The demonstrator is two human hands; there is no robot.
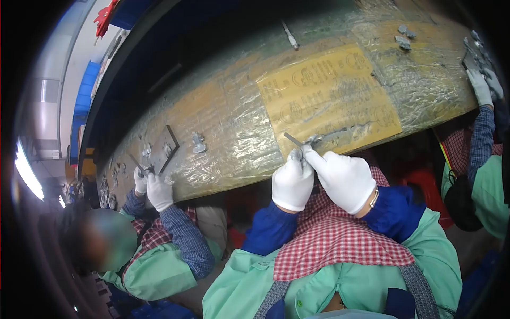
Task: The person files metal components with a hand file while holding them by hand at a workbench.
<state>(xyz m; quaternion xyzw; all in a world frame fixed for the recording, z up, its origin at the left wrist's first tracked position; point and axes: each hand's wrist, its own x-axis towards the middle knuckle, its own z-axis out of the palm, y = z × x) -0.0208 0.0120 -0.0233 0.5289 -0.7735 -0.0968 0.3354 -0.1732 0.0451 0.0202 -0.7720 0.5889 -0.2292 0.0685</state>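
Both my hands wear white gloves and meet at the table's near edge, fingertips close together. My left hand (293, 181) is closed, its fingers pinched at a small grey metal part (315, 139), which is partly hidden by the gloves. Closed beside it, my right hand (342, 178) pinches a thin, flat, dark strip (292, 139), file-like, whose free end points up and left over the table. The fingers cover where strip and part meet. Grey smudges mark the left fingertips.
A brown paper sheet (319, 90) lies under the film-covered table top (234, 138). A pen-like tool (290, 36) lies at the far side. Grey metal parts sit at left (199, 142) and far right (404, 41). Gloved co-workers' hands (159, 191) work at left and right.
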